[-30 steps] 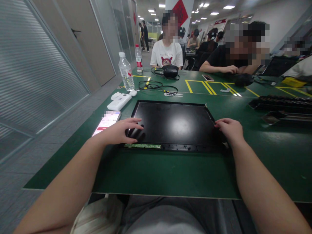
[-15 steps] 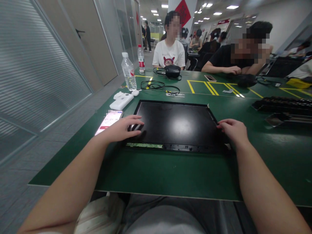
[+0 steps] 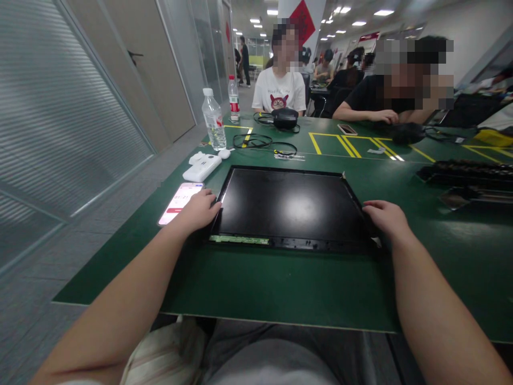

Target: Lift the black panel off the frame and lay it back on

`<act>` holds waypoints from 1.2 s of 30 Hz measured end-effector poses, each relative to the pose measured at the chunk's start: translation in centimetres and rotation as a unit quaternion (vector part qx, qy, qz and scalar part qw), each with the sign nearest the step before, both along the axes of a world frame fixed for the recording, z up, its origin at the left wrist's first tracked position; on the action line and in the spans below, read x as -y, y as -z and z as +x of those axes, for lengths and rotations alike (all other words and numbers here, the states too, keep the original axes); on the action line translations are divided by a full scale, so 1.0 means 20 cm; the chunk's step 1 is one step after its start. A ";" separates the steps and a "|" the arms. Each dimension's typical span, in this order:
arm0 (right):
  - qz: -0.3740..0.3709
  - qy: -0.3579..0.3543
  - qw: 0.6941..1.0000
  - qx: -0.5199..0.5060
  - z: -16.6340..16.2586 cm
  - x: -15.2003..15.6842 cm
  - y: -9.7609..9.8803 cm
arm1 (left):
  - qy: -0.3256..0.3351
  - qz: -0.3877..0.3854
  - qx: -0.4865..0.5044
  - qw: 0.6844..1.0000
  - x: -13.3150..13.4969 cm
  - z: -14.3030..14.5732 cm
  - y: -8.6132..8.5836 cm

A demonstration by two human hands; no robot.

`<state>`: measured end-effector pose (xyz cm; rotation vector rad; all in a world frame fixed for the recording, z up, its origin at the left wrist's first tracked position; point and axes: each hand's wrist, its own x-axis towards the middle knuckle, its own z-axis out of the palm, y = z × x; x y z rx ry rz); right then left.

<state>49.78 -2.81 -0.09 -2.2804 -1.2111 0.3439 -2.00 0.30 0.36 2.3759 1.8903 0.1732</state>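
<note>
A flat black LCD screen panel [image 3: 276, 206] lies face up on the green table, with a narrow green circuit board [image 3: 240, 240] along its near left edge. My left hand [image 3: 200, 209] is at the panel's left edge, thumb against the frame and fingers bent beside it. At the right edge, my right hand [image 3: 387, 216] has its thumb and index finger on the frame; its other fingers are mostly hidden. A lit phone [image 3: 176, 206] lies just left of my left hand, partly covered by it.
Beyond the phone are a white device [image 3: 202, 167], a clear water bottle [image 3: 214, 123] and a red-capped bottle [image 3: 233, 99]. Black cables [image 3: 260, 141] lie behind the panel. Dark metal strips [image 3: 468, 174] are at the right. Two people sit across the table [image 3: 280, 289].
My left hand has drawn back left from over the screen to its left edge. The right hand stays by the right edge, its fingers slightly shifted. The panel looks about unmoved.
</note>
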 end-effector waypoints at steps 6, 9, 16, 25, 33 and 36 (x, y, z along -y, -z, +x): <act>-0.021 -0.033 0.999 0.030 -0.04 0.01 0.02 | 0.006 0.011 0.004 1.000 0.02 0.02 -0.01; -0.015 -0.035 0.998 0.043 -0.04 0.00 0.03 | -0.001 0.022 0.018 1.000 0.01 0.01 -0.01; -0.016 -0.049 0.996 0.072 -0.04 0.00 0.04 | -0.014 0.021 0.099 0.995 -0.01 -0.01 0.01; -0.026 -0.056 0.995 0.084 -0.03 -0.01 0.06 | -0.208 0.021 0.364 0.908 0.05 0.08 -0.07; -0.023 -0.055 0.996 0.072 -0.01 -0.01 0.08 | -0.324 -0.050 0.574 0.750 0.11 0.18 -0.15; -0.023 -0.053 0.996 0.072 -0.02 -0.01 0.08 | -0.329 -0.076 0.623 0.706 0.12 0.20 -0.18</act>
